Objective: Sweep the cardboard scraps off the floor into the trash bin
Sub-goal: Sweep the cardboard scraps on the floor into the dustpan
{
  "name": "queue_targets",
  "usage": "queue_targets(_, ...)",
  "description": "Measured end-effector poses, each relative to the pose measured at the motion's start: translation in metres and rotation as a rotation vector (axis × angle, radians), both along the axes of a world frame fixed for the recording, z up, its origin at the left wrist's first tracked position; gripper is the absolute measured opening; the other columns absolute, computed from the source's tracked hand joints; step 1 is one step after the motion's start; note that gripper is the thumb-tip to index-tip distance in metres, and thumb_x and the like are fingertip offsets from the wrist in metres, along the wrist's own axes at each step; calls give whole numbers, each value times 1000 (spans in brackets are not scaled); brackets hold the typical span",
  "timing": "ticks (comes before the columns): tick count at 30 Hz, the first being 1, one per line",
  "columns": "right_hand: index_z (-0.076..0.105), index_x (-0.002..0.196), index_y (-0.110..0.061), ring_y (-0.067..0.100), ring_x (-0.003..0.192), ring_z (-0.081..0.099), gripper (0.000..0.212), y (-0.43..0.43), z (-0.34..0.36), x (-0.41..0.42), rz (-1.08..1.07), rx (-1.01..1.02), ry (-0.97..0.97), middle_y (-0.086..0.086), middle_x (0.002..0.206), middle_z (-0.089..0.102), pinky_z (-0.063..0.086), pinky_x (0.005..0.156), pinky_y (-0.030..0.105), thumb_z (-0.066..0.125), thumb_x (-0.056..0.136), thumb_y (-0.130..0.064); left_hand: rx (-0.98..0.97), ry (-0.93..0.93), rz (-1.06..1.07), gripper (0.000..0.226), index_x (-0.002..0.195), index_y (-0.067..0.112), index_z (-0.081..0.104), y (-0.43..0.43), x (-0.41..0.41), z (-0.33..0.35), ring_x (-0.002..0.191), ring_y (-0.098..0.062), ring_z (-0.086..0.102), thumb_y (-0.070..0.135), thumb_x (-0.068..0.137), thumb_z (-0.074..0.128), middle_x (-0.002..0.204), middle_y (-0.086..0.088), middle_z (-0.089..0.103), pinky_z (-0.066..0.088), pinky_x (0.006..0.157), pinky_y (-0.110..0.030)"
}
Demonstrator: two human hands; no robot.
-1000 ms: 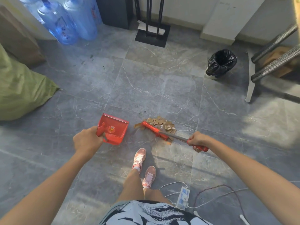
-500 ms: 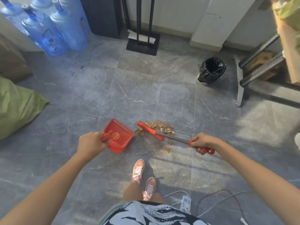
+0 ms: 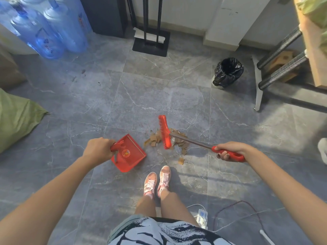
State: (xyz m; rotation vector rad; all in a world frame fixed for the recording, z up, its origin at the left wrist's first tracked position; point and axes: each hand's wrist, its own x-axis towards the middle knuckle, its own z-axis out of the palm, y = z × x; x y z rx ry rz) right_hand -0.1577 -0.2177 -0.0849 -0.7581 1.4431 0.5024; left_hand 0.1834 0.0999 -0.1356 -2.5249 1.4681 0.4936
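Under brush (image 3: 165, 133), some cardboard scraps (image 3: 154, 139) hidden; left hand (image 3: 98, 149) covers dustpan handle (image 3: 117, 147).

Both arms out fwd, L hand (image 3: 98, 149) fisted on dustpan (image 3: 131, 156) grip, R hand (image 3: 230, 152) on brush (image 3: 165, 132) handle

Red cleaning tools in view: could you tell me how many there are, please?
2. The dustpan, left of the cardboard scraps, is held by the left hand; the brush lies over them, gripped by the right hand. No others seem hidden.
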Motion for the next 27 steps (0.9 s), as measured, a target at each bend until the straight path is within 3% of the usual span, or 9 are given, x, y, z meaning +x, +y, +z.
queue_targets(4, 44, 98, -5, 5, 27, 36, 3, -26, -4, -12, -216, 59, -33, 9, 72, 39, 32, 25, 12, 43, 98, -8, 24, 22, -1, 23, 81, 22, 64, -11, -4, -6, 81, -32, 67, 45, 82, 61, 78, -5, 71, 41, 57, -31)
queue_targets(7, 43, 96, -6, 5, 27, 36, 2, -42, -8, -17, -250, 32, -45, 9, 72, 39, 32, 25, 11, 43, 97, -7, 49, 45, 8, 27, 85, 23, 64, -23, -6, -12, 83, -33, 67, 49, 81, 62, 80, -6, 71, 45, 60, -32)
queue_targets(18, 39, 66, -9, 8, 21, 34, 30, -64, -50, 30, 22, -294, 56, 7, 60, 35, 30, 28, 11, 43, 91, 7, 99, 125, -83, 23, 86, 18, 65, -87, 11, -16, 85, -33, 65, 42, 84, 63, 84, -8, 70, 44, 64, -33)
queue_targets(23, 44, 76, -10, 12, 21, 34, 19, -36, -72, 61, 202, -352, 170, 8, 57, 37, 32, 34, 11, 44, 91, 1, 99, 115, -133, 25, 88, 18, 64, -104, 12, -24, 86, -34, 65, 42, 85, 61, 86, -9, 71, 45, 64, -33)
queue_targets(25, 50, 89, -4, 15, 30, 40, 5, -19, -78, 71, 303, -363, 200, 11, 56, 42, 30, 32, 10, 47, 93, -3, 100, 114, -156, 25, 89, 18, 63, -107, 12, -29, 86, -34, 66, 42, 84, 60, 87, -9, 71, 46, 65, -34)
queue_targets(27, 51, 99, 2, 19, 37, 44, 10, 0, -86, 80, 364, -359, 210, 12, 57, 47, 30, 29, 14, 49, 95, -6, 100, 109, -184, 25, 92, 18, 63, -111, 11, -33, 86, -34, 66, 42, 85, 60, 88, -8, 71, 47, 66, -34)
